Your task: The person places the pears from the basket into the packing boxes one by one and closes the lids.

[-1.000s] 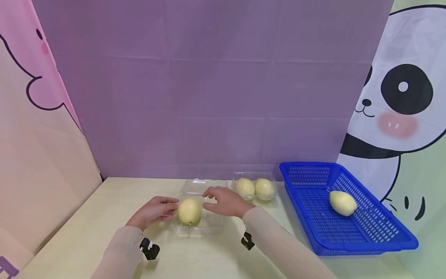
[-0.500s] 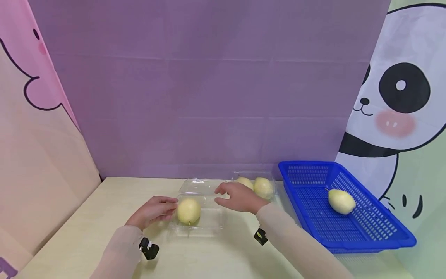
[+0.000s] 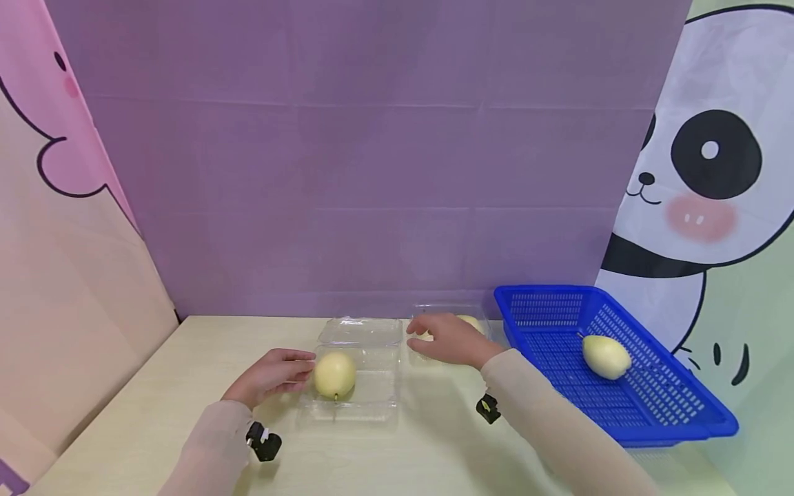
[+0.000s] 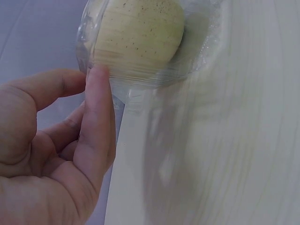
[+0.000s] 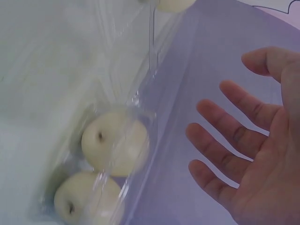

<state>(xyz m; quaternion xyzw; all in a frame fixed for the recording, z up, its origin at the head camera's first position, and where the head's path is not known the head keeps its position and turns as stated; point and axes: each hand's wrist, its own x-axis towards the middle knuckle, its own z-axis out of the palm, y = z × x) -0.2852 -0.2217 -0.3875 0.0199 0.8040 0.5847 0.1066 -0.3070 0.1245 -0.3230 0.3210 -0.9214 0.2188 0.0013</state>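
My left hand point(image 3: 274, 376) is at the left side of a clear plastic clamshell box point(image 3: 377, 387), whose lid point(image 3: 361, 331) is folded back. In the left wrist view its thumb and forefinger pinch the box's edge. One pale yellow pear point(image 3: 335, 375) sits in the left half of that box. My right hand point(image 3: 451, 337) is in the air over a second clear box point(image 3: 449, 307), fingers spread and slightly bent, holding nothing. Two pears lie side by side in that box; the right wrist view has one pear point(image 5: 115, 144) and the other pear point(image 5: 86, 199) behind clear plastic.
To the right stands a blue plastic basket point(image 3: 552, 386) with a single pear point(image 3: 606, 357) inside. The pale wooden table point(image 3: 155, 406) ends at a purple cloth point(image 3: 384, 172) behind. Printed cloths hang on both sides.
My right hand has moved rightward from above the open box, away from the pear there, to over the second box. My left hand and the open box have stayed in place.
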